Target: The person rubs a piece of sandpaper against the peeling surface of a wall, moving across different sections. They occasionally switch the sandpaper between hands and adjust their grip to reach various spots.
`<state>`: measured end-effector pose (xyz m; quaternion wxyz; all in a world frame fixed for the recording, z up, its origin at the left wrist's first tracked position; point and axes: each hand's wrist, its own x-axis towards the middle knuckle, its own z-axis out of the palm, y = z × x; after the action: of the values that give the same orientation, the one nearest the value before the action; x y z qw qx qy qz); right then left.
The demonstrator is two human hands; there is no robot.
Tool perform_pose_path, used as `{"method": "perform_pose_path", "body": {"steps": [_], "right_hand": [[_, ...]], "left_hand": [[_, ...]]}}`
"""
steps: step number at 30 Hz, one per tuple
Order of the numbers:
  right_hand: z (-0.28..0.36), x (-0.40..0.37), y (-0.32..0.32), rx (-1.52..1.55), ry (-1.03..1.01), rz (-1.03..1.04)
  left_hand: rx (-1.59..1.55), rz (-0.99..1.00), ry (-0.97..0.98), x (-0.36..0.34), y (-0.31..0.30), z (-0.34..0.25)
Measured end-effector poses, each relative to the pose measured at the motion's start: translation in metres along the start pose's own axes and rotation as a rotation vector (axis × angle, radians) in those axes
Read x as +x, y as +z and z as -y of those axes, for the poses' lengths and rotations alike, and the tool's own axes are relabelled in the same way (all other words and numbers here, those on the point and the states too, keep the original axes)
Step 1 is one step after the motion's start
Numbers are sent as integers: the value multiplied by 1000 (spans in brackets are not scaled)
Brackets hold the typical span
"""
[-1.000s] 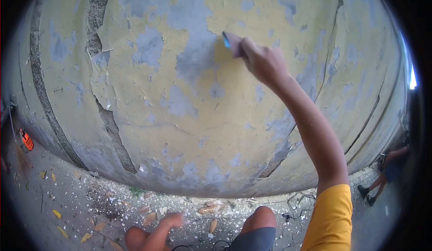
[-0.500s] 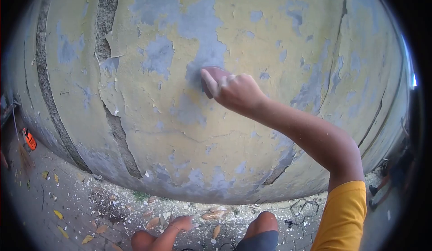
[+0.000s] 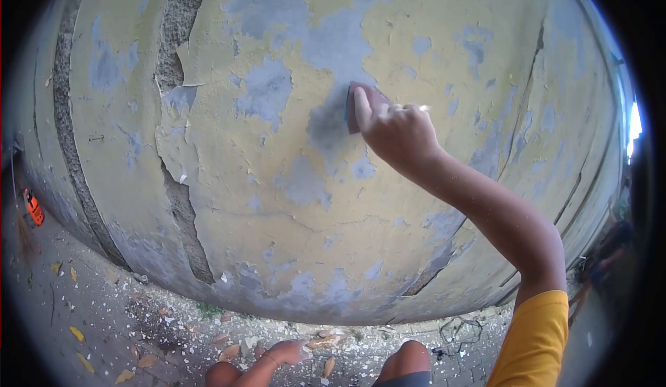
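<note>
My right hand (image 3: 399, 134) presses a folded reddish-brown piece of sandpaper (image 3: 357, 113) flat against the peeling yellow wall (image 3: 388, 193). Its index finger lies stretched along the sheet, and the other fingers curl behind it. Grey patches show around the sheet where the yellow paint is gone, with a darker smudge just left of it. Low in the view, my left hand (image 3: 286, 351) hangs near my knees, away from the wall. Its dusty fingers look loosely extended, with nothing visible in them.
Paint flakes and dry leaves (image 3: 229, 352) litter the ground at the wall's foot. An orange bottle-like container (image 3: 33, 207) stands at far left. A dark tangled cord (image 3: 461, 331) lies at lower right. Another person (image 3: 610, 252) is blurred at the right edge.
My right hand has slid the sandpaper up and to the right relative to the wall's patches. The view has shifted slightly. My left hand stays low near my knees.
</note>
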<state>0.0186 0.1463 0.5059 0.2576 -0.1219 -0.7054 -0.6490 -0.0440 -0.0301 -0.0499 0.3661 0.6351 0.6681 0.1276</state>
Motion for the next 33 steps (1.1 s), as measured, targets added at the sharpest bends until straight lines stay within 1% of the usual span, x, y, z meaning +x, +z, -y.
{"method": "perform_pose_path", "body": {"steps": [1,2,3,5,7,8,9,10,11,12,13,14,15,16,17,18,19,20,21,23,24,25,26,27,29,30,31,33], "right_hand": [[7,-4,3,-6,-141,-6],[1,0,16,-52,-93,-116],[-9,13,12,-16,73,-47],[-20,32,-9,8,166,102],[8,21,-12,-7,-57,-15],[22,17,-8,-9,-122,-51],[14,23,-5,0,-114,-56],[-6,35,-3,-15,53,-6],[-24,44,-3,-31,202,44],[-36,47,-8,11,235,44],[-21,34,-4,27,233,52],[2,18,1,22,59,-41],[14,9,0,12,-113,-132],[12,8,4,3,-142,-179],[5,6,8,24,1,-166],[-16,15,4,71,72,-139],[-30,20,3,130,145,-108],[-21,16,-6,27,105,-114],[-1,8,-7,51,-5,-83],[9,2,3,93,7,-29],[-6,-1,5,147,102,-161],[-29,-3,7,213,182,-297],[-45,-10,13,266,346,-181],[-61,-17,26,307,513,-70],[-88,-43,68,367,563,-312],[-87,-50,66,459,570,-308],[-86,-64,58,545,583,-306],[-104,-90,49,824,671,-90]], "left_hand": [[-13,-3,27,3,2,2],[-5,-1,28,6,3,6],[20,8,25,8,5,10],[30,25,22,7,10,5],[24,94,-18,-1,-4,-8],[22,90,-28,-1,-2,-11],[37,37,-6,-2,1,-11],[55,-12,20,-5,3,-10],[45,-8,18,-9,-2,-20],[14,-15,15,-21,-12,-34],[-10,-21,8,-31,-17,-40],[3,23,-21,-32,-13,-39],[2,24,-30,-35,-7,-36],[21,2,-18,-37,1,-33],[44,-12,-6,-41,7,-28],[28,-6,-7,-44,7,-37],[33,-45,-14,-57,4,-50],[51,-87,-27,-69,0,-57],[40,-102,-41,-72,-1,-64],[16,-123,-45,-83,7,-73],[-4,-117,-65,-85,9,-74],[16,-45,-114,-86,14,-79],[41,35,-165,-93,21,-82],[19,28,-190,-98,27,-83],[-92,7,-157,-121,32,-85],[-218,-88,-105,-126,56,-65],[-208,-90,-120,-128,62,-58],[-142,77,-360,-135,53,-55]]}}
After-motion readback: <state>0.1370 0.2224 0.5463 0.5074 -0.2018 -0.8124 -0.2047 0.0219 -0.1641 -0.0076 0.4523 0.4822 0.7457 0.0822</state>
